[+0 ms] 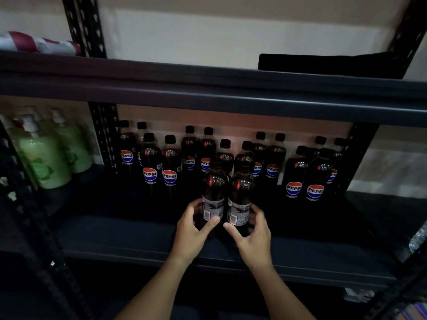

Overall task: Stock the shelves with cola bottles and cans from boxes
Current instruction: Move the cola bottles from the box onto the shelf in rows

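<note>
On the dark shelf (138, 229), in front of the stocked cola bottles (169, 162), each grip curls round one upright bottle: left hand (191, 229) on the left bottle (213, 192), right hand (251, 232) on the right bottle (240, 195).

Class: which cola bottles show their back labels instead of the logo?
The two front bottles gripped by the left hand and right hand; all others show logos.

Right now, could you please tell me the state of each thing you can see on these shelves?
left hand: grips the left front bottle
right hand: grips the right front bottle
both front bottles: upright, labels turned backward
stocked cola bottles: upright, capped, logos forward
green bottles: upright, neighbouring bay
</note>
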Motion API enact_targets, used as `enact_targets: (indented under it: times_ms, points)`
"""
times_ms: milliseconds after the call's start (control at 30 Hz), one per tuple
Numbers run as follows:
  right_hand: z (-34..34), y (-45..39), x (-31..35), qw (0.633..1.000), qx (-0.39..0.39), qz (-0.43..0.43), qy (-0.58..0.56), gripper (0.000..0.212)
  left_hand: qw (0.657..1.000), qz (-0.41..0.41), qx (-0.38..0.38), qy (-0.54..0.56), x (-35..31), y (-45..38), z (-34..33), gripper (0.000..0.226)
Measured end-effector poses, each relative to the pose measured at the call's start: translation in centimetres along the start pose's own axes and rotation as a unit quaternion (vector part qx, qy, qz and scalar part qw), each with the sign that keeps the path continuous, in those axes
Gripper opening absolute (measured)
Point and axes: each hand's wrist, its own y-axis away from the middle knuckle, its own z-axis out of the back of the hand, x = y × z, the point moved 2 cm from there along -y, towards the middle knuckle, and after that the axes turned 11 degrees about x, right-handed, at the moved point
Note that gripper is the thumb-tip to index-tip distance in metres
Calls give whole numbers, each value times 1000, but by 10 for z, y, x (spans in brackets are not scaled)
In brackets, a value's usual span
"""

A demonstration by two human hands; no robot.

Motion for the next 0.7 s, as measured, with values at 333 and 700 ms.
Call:
enact_targets:
  times_ms: [333,700]
  points:
    - [-1,1,-2,999,29,11,11,73,999,-8,51,0,0,0,-1,66]
    - [-1,-2,-10,999,25,-4,39,92,997,12,-18,-71,3,1,-4,74]
